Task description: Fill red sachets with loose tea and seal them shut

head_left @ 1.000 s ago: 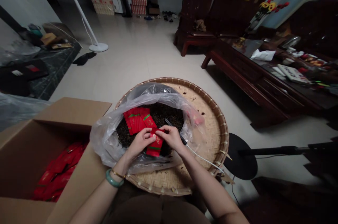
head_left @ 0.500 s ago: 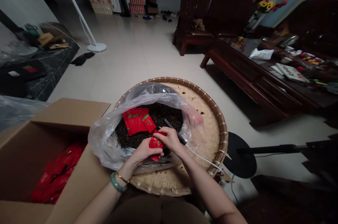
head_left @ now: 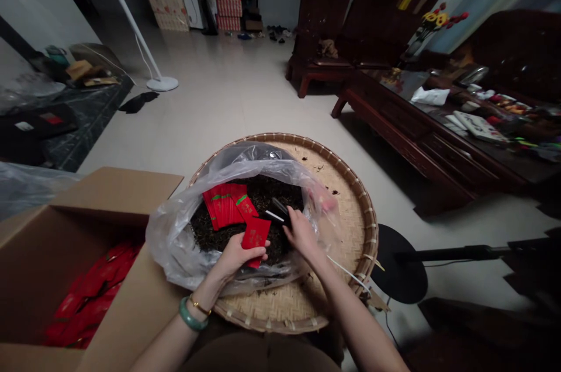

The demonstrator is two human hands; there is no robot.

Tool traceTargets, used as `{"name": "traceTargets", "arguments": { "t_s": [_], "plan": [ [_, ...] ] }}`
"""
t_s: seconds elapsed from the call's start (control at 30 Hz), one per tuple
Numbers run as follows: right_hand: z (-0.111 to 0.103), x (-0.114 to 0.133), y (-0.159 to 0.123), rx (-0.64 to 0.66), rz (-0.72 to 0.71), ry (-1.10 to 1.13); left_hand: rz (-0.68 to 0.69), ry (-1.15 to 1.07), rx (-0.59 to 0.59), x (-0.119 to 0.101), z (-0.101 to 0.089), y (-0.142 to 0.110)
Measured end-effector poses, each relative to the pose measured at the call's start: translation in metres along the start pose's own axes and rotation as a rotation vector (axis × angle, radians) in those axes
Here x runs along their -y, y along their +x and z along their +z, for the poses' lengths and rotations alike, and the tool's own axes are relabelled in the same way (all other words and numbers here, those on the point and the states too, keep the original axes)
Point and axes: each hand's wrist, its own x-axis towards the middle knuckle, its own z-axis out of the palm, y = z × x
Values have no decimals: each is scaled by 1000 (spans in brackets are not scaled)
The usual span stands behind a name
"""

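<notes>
The red packet point(head_left: 256, 233) is in the left hand point(head_left: 239, 255) alone, held above the near side of an open plastic bag point(head_left: 169, 243), thumb across its face and fingers closed behind it. Half a second ago both hands were on it; since then the right hand point(head_left: 302, 232) has let go and moved to a black tool point(head_left: 280, 219), its fingers now wrapped about the handle. The tool looks like a hair straightener or sealing clamp: its two arms seem parted, with a pale strip showing on one, just beside the packet but apparently not touching it. I judge that the handling of this packet has passed from fingers on both sides to one hand holding and one working the tool.

Just beyond, a fan of red packets point(head_left: 225, 205) with green bands lies on dark dried leaves point(head_left: 217, 239) inside the bag, its place unchanged. The bag rests on a round woven tray point(head_left: 357, 214), and a white cord point(head_left: 348, 273) runs across the tray's right side. On the left, a cardboard box point(head_left: 116, 179) holds many more red packets point(head_left: 96, 290).

As for writing, the held packet bears faint gold marks, too small to read. The book point(head_left: 480, 127) on the low table point(head_left: 394, 127) shows dark lettering, also illegible, and no brand can be made out
</notes>
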Motion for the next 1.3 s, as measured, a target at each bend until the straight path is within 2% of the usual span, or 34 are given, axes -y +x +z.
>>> {"name": "traceTargets", "arguments": {
  "t_s": [0.1, 0.17, 0.3, 0.4, 0.47, 0.53, 0.67, 0.77, 0.9, 1.07, 1.23, 1.3],
  "plan": [
    [-12, -13, -2, -99, 5, 205, 14, 10, -8, -1, -2, -1],
    [-17, -20, -6, -122, -1, 306, 20, 16, -9, -2, -3, -2],
    [-11, -26, -14, -49, -42, 452, 23, 25, -1, -3, 0, -2],
    [-8, -27, -17, -32, -9, 579, 31, 31, 5, -3, 0, -2],
    [-15, -25, -18, 2, 1, 660, 41, 41, 8, -2, -2, -2],
    [-29, -21, -18, 93, -30, 710, 47, 55, 10, -1, -3, -2],
    [-61, -2, -16, 283, -166, 667, 50, 121, 43, 0, -1, -1],
    [-72, 15, -13, 338, -224, 607, 61, 169, 77, 1, 2, -1],
    [-70, 28, -11, 308, -238, 580, 61, 186, 88, 0, 4, -2],
    [-64, 27, -11, 264, -225, 596, 33, 180, 76, -7, 3, -2],
    [-65, 15, -10, 189, -79, 641, 30, 182, 74, -8, 3, 1],
    [-67, 10, -11, 201, -25, 669, 35, 181, 62, -7, 3, 1]
  ]
}}
